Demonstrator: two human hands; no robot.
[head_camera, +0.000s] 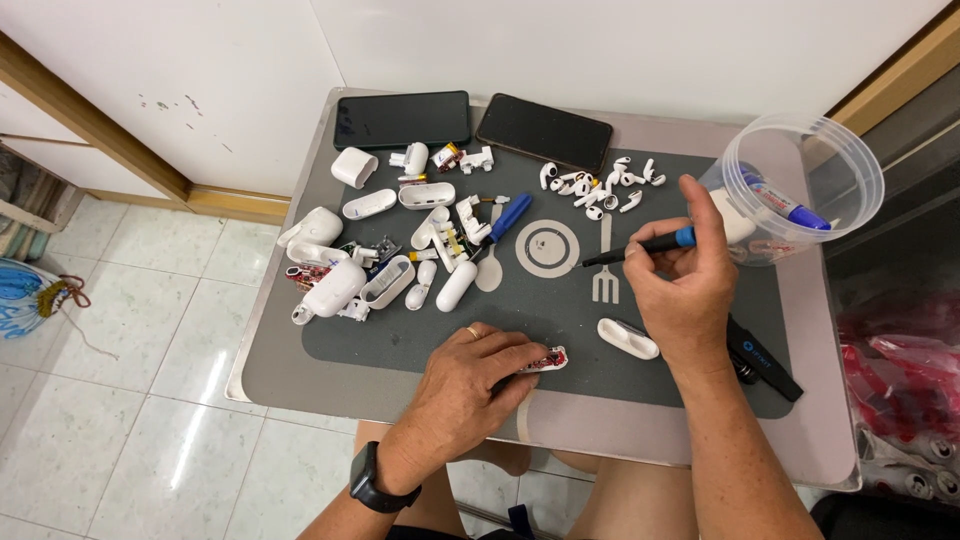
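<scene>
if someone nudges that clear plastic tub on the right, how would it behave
The clear plastic tub looks thin-walled and nearly empty, holding only a blue marker, so it is probably light and would slide easily. Its tall sides suggest a high push might tip it. It stands near the table's right edge, so it could drop off.

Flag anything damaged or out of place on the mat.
The white earbud cases on the mat's left lie opened up, shells and small boards scattered. Loose earbuds sit in a heap near the phones. The left hand pins a bare red circuit board.
</scene>
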